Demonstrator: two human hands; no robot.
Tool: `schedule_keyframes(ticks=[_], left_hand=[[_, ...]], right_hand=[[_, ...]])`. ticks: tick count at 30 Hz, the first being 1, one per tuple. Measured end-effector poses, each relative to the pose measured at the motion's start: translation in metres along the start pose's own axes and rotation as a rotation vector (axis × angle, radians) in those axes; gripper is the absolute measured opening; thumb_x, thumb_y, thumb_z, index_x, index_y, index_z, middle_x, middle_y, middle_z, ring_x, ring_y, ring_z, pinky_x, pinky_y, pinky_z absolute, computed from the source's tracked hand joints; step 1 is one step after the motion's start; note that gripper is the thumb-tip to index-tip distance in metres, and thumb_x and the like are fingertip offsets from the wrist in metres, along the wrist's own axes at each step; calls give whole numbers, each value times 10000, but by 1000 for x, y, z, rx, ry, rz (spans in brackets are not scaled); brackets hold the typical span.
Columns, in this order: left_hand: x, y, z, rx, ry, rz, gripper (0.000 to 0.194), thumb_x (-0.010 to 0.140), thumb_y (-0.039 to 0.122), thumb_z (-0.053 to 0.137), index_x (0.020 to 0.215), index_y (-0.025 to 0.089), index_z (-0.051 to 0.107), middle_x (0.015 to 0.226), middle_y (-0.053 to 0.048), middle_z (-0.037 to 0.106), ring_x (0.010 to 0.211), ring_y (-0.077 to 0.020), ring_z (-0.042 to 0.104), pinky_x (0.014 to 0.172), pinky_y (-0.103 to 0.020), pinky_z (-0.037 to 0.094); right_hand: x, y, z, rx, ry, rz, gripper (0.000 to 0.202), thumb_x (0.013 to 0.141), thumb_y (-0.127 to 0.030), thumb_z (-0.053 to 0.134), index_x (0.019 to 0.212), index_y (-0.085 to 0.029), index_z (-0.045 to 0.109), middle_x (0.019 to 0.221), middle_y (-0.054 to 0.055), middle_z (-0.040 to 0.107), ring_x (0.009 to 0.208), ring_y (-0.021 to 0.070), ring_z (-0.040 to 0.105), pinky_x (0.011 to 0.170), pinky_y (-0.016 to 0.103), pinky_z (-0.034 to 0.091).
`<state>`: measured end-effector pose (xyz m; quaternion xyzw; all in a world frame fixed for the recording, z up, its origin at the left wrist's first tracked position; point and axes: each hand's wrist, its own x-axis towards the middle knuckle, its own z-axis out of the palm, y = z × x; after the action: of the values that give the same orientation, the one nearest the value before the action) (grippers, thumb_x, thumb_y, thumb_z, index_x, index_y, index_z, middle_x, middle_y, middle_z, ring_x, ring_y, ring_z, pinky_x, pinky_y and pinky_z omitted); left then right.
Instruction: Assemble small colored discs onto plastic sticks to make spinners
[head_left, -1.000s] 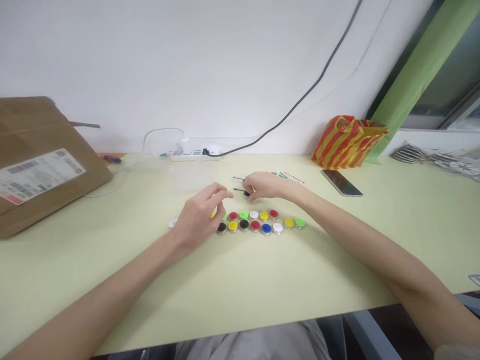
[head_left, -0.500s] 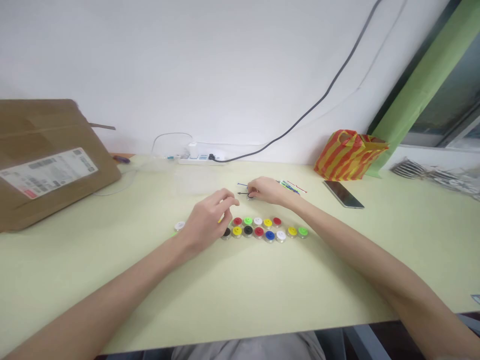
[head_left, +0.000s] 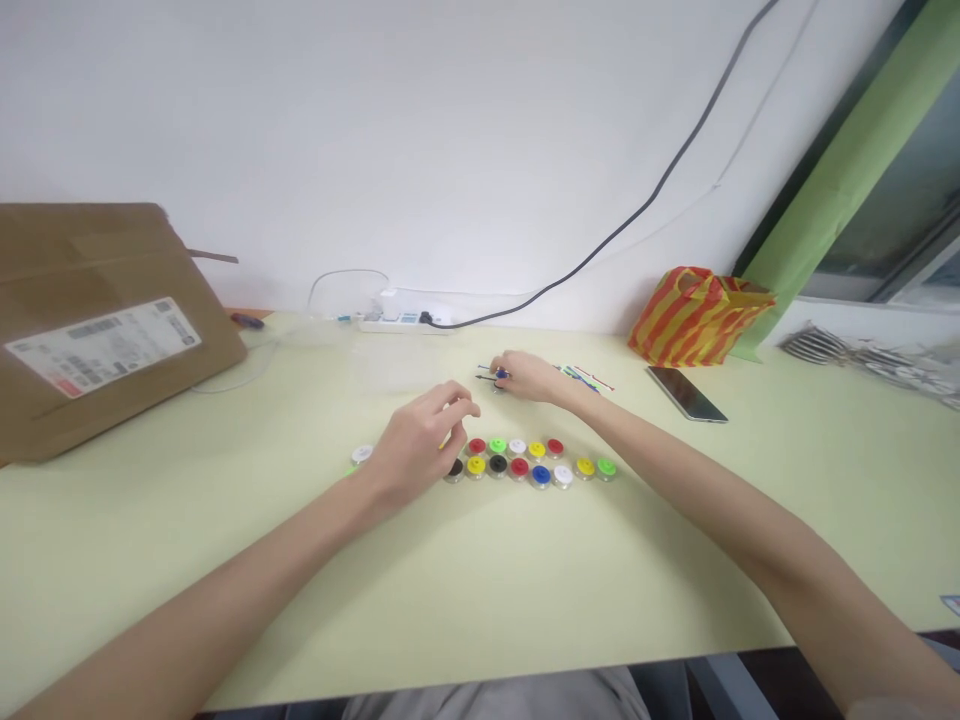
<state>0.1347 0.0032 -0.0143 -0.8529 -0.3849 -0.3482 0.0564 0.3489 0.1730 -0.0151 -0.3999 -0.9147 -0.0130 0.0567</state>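
My right hand (head_left: 527, 379) is at the back of the table, its fingertips pinched on a small round piece with a dark blue top (head_left: 502, 374). Beside these fingertips are a thin black arrow-tipped pointer (head_left: 486, 377) and a thin blue one; whether they are touching the piece I cannot tell. Nearer to me, my left hand (head_left: 420, 438) hovers over the left part of two rows of small round clear-sided pieces, fingers curled, with a gap between thumb and forefinger and nothing seen in it. Their caps include a red one (head_left: 519, 467), a blue one (head_left: 541, 477) and a yellow one (head_left: 476, 466).
Several thin coloured sticks (head_left: 589, 377) lie right of my right hand. Farther right are a phone (head_left: 686, 393) and a striped bag (head_left: 694, 318). A cardboard box (head_left: 112, 330) stands at left. A power strip (head_left: 397, 322) with a black cable sits against the wall.
My right hand has shifted slightly left, and the blue top now shows at its fingertips. My left hand stays nearly still. The view has shifted a little.
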Motion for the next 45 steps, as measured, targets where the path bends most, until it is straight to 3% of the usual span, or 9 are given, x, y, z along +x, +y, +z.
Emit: schedule_keyframes(ticks=[7, 13, 19, 23, 27, 32, 36, 40, 45], left_hand=[[0, 1, -2, 16, -29, -34, 250, 951, 74, 413, 1018, 200, 618, 1067, -49, 644, 750, -132, 597, 677, -274, 450], [0, -1, -2, 21, -27, -14, 245, 957, 80, 412, 1013, 202, 618, 1070, -50, 647, 759, -136, 606, 686, -275, 456], [1, -4, -1, 12, -39, -17, 251, 965, 99, 399, 1018, 207, 619, 1086, -54, 647, 765, -137, 621, 688, -274, 469], [3, -2, -3, 0, -30, -26, 253, 971, 113, 397, 1009, 211, 627, 1072, -50, 650, 706, -125, 602, 665, -273, 470], [3, 1, -3, -27, -77, 12, 260, 982, 120, 390, 1031, 214, 627, 1089, -59, 645, 788, -142, 637, 707, -277, 490], [2, 13, 0, -74, -141, 70, 277, 1002, 123, 388, 1113, 218, 623, 1146, -81, 656, 955, -182, 660, 816, -314, 528], [3, 27, 2, -100, -149, 113, 301, 995, 124, 409, 1182, 212, 627, 1201, -99, 689, 1090, -217, 666, 922, -364, 555], [4, 35, 3, -88, -170, 142, 372, 990, 104, 409, 1290, 233, 588, 1276, -85, 692, 1190, -222, 650, 1006, -394, 545], [4, 36, 2, -67, -197, 165, 413, 1005, 95, 411, 1377, 240, 518, 1343, -77, 665, 1261, -211, 609, 1054, -389, 511]], right_hand=[[21, 8, -5, -36, -71, -99, 214, 1010, -183, 514, 1104, -166, 706, 1174, 125, 634, 939, 208, 643, 723, 275, 400], [13, 14, -13, -21, -97, -181, 183, 981, -164, 553, 1076, -195, 706, 1197, 91, 637, 954, 193, 635, 752, 264, 411], [3, 17, -21, -14, -75, -179, 280, 977, -232, 604, 1253, -186, 613, 1209, 128, 646, 993, 247, 634, 801, 314, 438], [-26, 12, -41, 40, 59, -172, 385, 995, -289, 607, 1355, -170, 545, 1307, 164, 611, 1131, 288, 595, 952, 396, 439], [-90, -1, -55, 102, 154, -170, 327, 1015, -290, 556, 1326, -191, 579, 1283, 145, 614, 1112, 290, 590, 968, 431, 442], [-152, -14, -38, 413, 138, -156, 171, 1000, -240, 580, 1140, -196, 666, 1190, 105, 653, 1108, 237, 607, 981, 372, 458], [-163, -14, -19, 638, 168, -96, 139, 993, -281, 608, 1056, -203, 705, 1074, 77, 685, 999, 210, 638, 921, 334, 482], [-163, -14, -14, 645, 191, -65, 146, 987, -292, 620, 1001, -211, 740, 1006, 76, 689, 977, 222, 628, 897, 339, 474], [-162, -16, -11, 679, 220, -56, 187, 934, -309, 705, 1089, -211, 738, 999, 67, 688, 949, 215, 627, 881, 332, 472]])
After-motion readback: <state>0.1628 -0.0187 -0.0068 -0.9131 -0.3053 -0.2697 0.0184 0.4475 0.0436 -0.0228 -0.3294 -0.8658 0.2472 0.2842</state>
